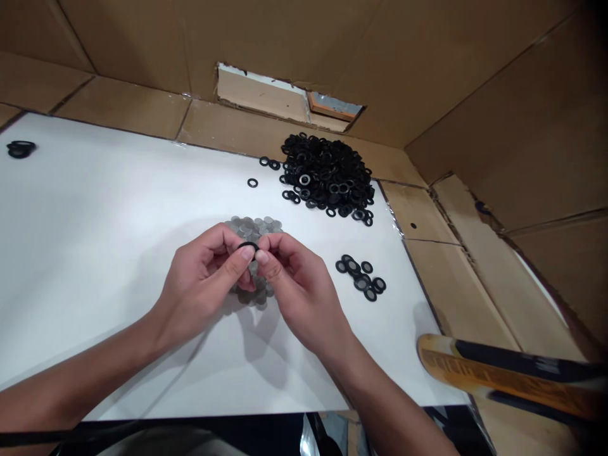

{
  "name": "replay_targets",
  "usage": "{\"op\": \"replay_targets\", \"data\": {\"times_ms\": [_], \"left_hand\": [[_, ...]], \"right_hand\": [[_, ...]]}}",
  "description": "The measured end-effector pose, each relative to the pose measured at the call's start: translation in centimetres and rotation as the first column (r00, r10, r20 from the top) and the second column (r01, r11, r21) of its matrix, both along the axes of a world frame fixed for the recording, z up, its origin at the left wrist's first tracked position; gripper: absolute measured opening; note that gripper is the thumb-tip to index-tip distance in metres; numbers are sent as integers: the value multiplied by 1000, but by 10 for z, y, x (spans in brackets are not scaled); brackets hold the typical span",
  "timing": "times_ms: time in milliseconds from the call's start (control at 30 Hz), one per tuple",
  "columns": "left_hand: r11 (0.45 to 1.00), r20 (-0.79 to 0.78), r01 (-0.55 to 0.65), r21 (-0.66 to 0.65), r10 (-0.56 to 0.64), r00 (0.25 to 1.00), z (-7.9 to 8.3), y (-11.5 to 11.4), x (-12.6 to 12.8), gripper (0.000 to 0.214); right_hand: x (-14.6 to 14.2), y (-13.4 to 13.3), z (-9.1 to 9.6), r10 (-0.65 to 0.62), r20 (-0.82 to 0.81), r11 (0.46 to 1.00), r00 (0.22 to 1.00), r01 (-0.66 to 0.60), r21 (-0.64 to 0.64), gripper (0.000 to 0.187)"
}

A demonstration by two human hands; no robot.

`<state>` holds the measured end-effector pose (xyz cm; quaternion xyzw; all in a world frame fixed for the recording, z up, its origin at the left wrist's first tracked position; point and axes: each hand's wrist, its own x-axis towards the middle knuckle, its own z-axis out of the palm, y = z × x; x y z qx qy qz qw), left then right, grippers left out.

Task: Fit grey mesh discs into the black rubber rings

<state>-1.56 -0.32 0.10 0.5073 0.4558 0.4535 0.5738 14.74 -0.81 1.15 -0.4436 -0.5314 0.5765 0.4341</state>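
Observation:
A black rubber ring (247, 244) is pinched between the thumbs and forefingers of both hands. My left hand (204, 269) grips its left side, my right hand (297, 278) its right side; the fingertips nearly meet. Whether a disc sits in the ring cannot be made out. Just under the hands spreads a pile of small grey mesh-like discs (259, 294), partly hidden by the fingers. To the right lies a small group of black rings with grey discs in them (361, 282). A large heap of black rings (327, 171) rises at the back of the white table.
A few black rings (21, 149) lie at the far left, and a single ring (253, 183) near the heap. Cardboard walls (142, 38) with a cut slot surround the white table (118, 183). A yellow and black cylindrical object (475, 367) juts in from the right.

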Motion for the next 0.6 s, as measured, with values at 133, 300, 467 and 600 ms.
{"op": "replay_targets", "data": {"times_ms": [133, 300, 467, 600], "left_hand": [[999, 37, 37, 25, -38, 999, 0, 0, -1, 19], [1000, 22, 18, 22, -19, 1000, 0, 1, 0, 24], [999, 21, 31, 16, -31, 999, -2, 1, -1, 25], [999, 56, 51, 6, -52, 997, -4, 0, -2, 25]], "right_hand": [[2, 1, 3, -24, -20, 1000, 999, 24, -10, 18], [3, 1, 6, -36, 8, 999, 999, 36, -13, 19], [2, 2, 6, -48, 18, 999, 999, 48, 3, 20], [1, 2, 6, -65, 22, 998, 998, 65, 16, 18]]}}
